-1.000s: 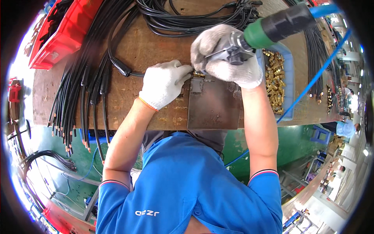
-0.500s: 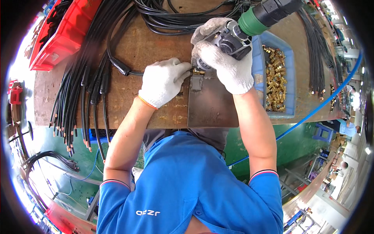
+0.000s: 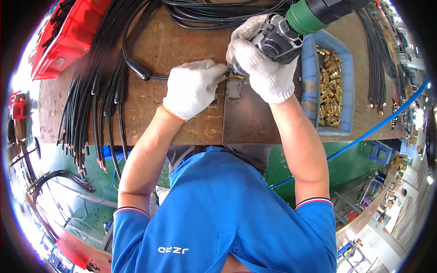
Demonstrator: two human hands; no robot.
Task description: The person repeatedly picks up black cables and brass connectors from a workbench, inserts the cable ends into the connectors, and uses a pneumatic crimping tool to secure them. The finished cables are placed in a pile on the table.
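Observation:
My left hand (image 3: 191, 90), in a white knit glove, is closed around a black cable that comes in from the left; its fingertips hide the cable's end. A black moulded joint (image 3: 139, 69) sits on that cable left of the glove. Right of those fingertips lies a small brass fitting (image 3: 236, 77); whether they touch it I cannot tell. My right hand (image 3: 261, 73), also gloved, grips the dark and silver head of a power tool (image 3: 274, 44) with a green collar (image 3: 301, 17). The tool's lower end rests close to the brass fitting, above a metal plate (image 3: 250, 120).
A blue bin (image 3: 348, 98) of brass fittings (image 3: 331, 86) stands right of the tool. Black cables with bare copper ends (image 3: 86, 109) hang over the table edge at left, below a red bin (image 3: 75, 45). Coiled cables (image 3: 214, 18) lie behind; a blue hose (image 3: 378, 125) crosses at right.
The whole view has shifted slightly. Both hands keep their holds on the cable and the tool, and the tool's head appears a little farther right and higher.

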